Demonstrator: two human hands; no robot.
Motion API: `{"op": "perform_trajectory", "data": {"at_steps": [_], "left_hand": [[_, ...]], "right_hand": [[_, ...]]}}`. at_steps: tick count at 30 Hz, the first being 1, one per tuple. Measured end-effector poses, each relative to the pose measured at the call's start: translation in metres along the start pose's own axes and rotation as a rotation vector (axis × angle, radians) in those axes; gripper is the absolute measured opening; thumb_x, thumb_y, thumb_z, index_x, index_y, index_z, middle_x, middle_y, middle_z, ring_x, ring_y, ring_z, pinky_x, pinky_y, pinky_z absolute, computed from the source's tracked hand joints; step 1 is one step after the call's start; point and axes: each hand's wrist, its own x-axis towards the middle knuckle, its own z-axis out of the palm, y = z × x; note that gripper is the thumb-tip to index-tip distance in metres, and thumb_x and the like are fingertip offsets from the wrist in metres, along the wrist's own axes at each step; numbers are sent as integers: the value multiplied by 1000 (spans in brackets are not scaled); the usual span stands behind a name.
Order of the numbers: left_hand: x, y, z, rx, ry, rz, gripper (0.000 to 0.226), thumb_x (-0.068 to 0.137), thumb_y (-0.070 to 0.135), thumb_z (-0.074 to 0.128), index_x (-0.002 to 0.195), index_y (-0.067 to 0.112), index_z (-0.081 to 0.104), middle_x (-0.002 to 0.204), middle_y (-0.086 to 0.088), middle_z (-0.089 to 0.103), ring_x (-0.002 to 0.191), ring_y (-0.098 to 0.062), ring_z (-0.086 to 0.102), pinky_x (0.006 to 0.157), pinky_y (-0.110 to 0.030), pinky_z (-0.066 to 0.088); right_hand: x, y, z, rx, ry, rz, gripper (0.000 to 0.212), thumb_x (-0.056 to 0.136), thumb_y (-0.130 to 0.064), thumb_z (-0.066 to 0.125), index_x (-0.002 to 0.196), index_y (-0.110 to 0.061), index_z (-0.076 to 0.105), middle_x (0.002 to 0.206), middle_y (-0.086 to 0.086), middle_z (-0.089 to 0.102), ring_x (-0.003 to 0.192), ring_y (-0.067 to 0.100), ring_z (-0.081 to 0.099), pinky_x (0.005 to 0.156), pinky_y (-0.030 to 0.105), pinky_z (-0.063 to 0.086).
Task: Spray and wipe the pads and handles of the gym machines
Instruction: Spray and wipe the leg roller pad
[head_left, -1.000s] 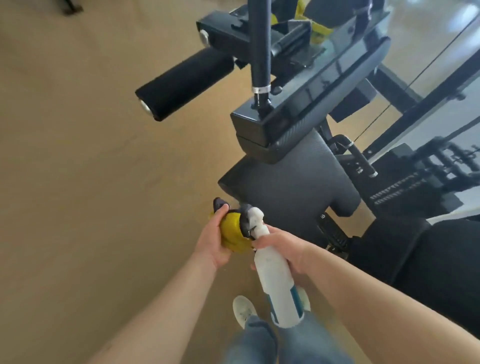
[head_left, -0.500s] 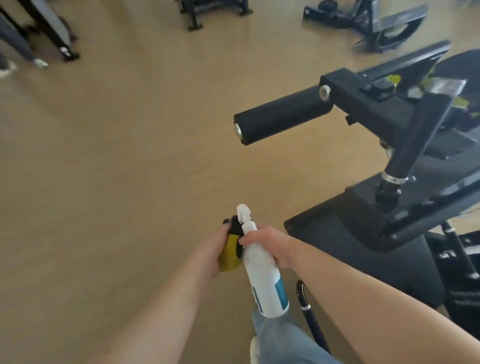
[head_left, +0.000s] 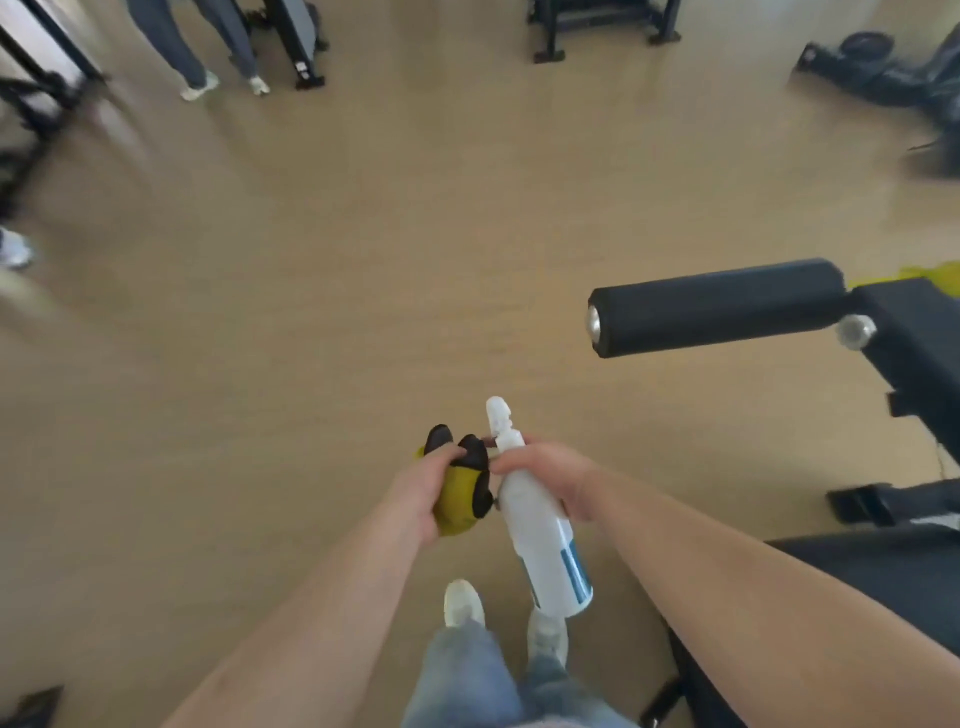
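My left hand (head_left: 421, 493) grips a bunched yellow and black cloth (head_left: 462, 491) in front of me. Right beside it, my right hand (head_left: 550, 480) holds a white spray bottle (head_left: 540, 540) with a blue label round its neck, nozzle pointing away from me. The bottle and the cloth touch. A black foam roller pad (head_left: 717, 306) with a metal end cap sticks out leftward from the black machine frame (head_left: 914, 343) at the right, above and to the right of both hands. A black seat pad (head_left: 883, 582) shows at the lower right.
Tan floor spreads ahead. Two people's legs (head_left: 208, 47) stand at the far left by black equipment (head_left: 301, 41). More black machines sit at the top middle (head_left: 597, 26) and top right (head_left: 893, 73). My shoes (head_left: 462, 603) and jeans are below the hands.
My view has swung up and left, away from the machine; the roller pad has shifted to the right of the frame. Both hands keep their hold on the cloth and bottle.
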Motion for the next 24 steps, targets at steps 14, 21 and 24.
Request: {"op": "perform_trajectory", "data": {"at_steps": [14, 21, 24], "left_hand": [[94, 153, 76, 258, -172, -44, 31, 103, 20, 55, 131, 32, 56, 84, -1, 71, 65, -21, 66, 56, -28, 56], [137, 217, 145, 581, -191, -27, 35, 106, 46, 48, 92, 17, 63, 80, -4, 68, 74, -23, 64, 70, -32, 51], [146, 232, 193, 763, -219, 20, 36, 100, 47, 60, 93, 12, 65, 81, -6, 66, 75, -24, 62, 77, -34, 51]], "right_hand": [[90, -98, -70, 25, 270, 12, 50, 81, -33, 82, 129, -37, 67, 107, 9, 78, 97, 30, 74, 91, 51, 63], [103, -136, -120, 238, 569, 5, 47, 90, -36, 76, 132, -31, 54, 106, 12, 77, 93, 30, 75, 87, 48, 63], [105, -139, -150, 293, 645, 3, 53, 89, -38, 75, 136, -38, 50, 111, 9, 73, 97, 28, 75, 87, 49, 63]]}}
